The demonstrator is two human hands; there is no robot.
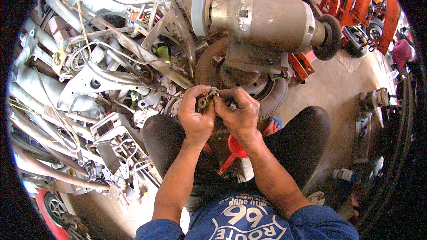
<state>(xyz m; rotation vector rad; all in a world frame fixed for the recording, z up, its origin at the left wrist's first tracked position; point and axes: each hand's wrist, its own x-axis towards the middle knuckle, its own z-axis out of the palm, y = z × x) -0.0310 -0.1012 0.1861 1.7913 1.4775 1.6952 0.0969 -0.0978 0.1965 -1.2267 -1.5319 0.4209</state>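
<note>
Both hands meet in front of me, above my knees, around one small metal part (203,103) with a round, ring-like end. My left hand (195,114) pinches it between thumb and fingers. My right hand (240,112) closes on its other side, thumb and fingers against the upper end; the fingers partly hide the part, so its exact kind does not show. Just beyond the hands stands a bench grinder (271,20) with a pale grinding wheel (201,12) on the left and a dark wheel (328,38) on the right. It is mounted over a tire (280,95).
Scrap metal pipes, brackets and wires pile up along the left, with a white metal arm (84,84) among them. Orange-red metal frames (356,0) stand at the far right. A red funnel-like plastic object (235,149) lies between my legs. A bottle (343,174) lies at right.
</note>
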